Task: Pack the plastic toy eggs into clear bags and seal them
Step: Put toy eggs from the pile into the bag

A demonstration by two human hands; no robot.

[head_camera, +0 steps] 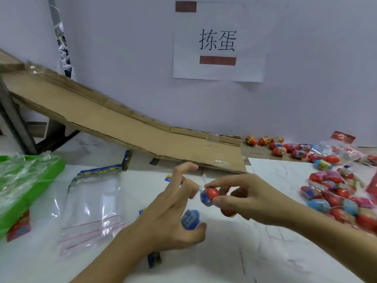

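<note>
White marble-look tabletop point(275, 252) fills the foreground, with a pale wall behind carrying a paper sign point(219, 43) printed with two large characters. And both hands are busy at centre! The right hand point(246, 198) pinches a red toy egg point(212, 194) with a blue printed band between thumb and fingertips, with more red showing under its curled fingers (a second egg, by the look of it, though mostly hidden). The left hand point(173, 217) meets it just beside that egg, forefinger lifted and thumb curled around a blue egg point(190, 219) with a blurred label; whether a bag is stretched between the two hands I cannot tell, the plastic being too clear and blurred. To the left, a stack of clear bags point(91, 211) lies flat on the tabletop, with red seal lines and colourful header strips. Further left sits a green tray point(30, 193) under crumpled plastic. A cardboard ramp point(122, 127) slopes down along the wall. On the right, loose eggs point(336, 201), red, blue and pink, pile up, some already inside clear plastic.
</note>
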